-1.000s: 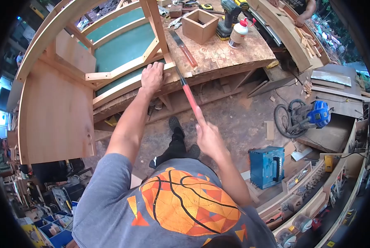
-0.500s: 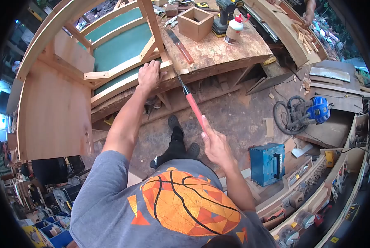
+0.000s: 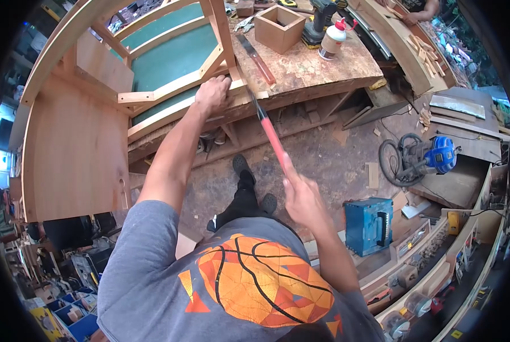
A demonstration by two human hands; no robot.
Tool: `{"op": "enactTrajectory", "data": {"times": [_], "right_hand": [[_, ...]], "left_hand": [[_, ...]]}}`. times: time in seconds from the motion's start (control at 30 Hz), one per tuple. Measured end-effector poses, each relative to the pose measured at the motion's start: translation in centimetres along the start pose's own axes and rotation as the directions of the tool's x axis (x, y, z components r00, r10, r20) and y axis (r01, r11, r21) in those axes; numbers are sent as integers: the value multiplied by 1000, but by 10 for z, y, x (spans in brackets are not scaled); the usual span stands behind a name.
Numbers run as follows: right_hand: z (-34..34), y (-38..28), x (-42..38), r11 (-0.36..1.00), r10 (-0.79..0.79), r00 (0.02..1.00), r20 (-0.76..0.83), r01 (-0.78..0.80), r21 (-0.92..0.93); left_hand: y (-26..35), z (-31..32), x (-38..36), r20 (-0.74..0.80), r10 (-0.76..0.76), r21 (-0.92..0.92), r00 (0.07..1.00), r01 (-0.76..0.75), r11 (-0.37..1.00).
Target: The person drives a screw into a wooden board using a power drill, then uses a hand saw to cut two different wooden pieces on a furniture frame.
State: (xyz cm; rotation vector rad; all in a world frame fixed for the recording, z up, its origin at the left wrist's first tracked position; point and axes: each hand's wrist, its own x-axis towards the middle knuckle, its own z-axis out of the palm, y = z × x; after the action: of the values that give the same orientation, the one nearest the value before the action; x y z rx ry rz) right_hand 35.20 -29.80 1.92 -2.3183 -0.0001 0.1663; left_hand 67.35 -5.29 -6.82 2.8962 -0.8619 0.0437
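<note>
My right hand (image 3: 303,196) is wrapped round the red handle of a long thin tool (image 3: 272,135). The tool's dark metal end reaches up to the end of a wooden rail (image 3: 172,115) of the frame at the workbench edge. On that rail lies my left hand (image 3: 213,94), fingers curled over the wood near its right end. The frame (image 3: 203,67) has slats over a green surface. A flat saw-like tool (image 3: 256,60) with an orange-red handle rests on the bench just beyond. What exactly the held tool's tip touches is hard to make out.
On the workbench (image 3: 318,77) stand a wooden box (image 3: 279,31), a glue bottle (image 3: 332,40) and a cordless drill (image 3: 318,25). A blue vacuum (image 3: 439,154) and a blue case (image 3: 369,227) are on the right. Another person's arm (image 3: 423,14) shows at top right.
The view has shifted slightly, so the bench and frame appear a little to the right. My right hand has moved slightly down and right with the tool. My left hand stays on the rail.
</note>
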Motion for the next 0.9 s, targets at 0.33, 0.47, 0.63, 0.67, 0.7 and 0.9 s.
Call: {"op": "enactTrajectory", "data": {"times": [0.33, 0.47, 0.63, 0.67, 0.7, 0.9], "right_hand": [[16, 25, -4, 992, -76, 996, -52, 81, 100], [31, 18, 27, 997, -48, 997, -66, 52, 52], [40, 20, 50, 997, -70, 992, -105, 74, 32], [38, 21, 21, 999, -24, 998, -51, 26, 36], [35, 25, -3, 997, -51, 997, -60, 54, 48], [52, 23, 61, 996, -79, 989, -125, 82, 24]], "left_hand": [[-7, 4, 6, 20, 22, -49, 1000, -21, 999], [-3, -4, 8, -8, 39, 0, 999, -39, 999], [-4, -2, 11, 19, 5, -23, 1000, -5, 1000], [-3, 1, 5, 51, -4, -43, 999, 7, 999], [-3, 1, 5, 57, -9, -48, 998, 12, 999], [2, -1, 3, 34, 1, 17, 999, -2, 1000]]}}
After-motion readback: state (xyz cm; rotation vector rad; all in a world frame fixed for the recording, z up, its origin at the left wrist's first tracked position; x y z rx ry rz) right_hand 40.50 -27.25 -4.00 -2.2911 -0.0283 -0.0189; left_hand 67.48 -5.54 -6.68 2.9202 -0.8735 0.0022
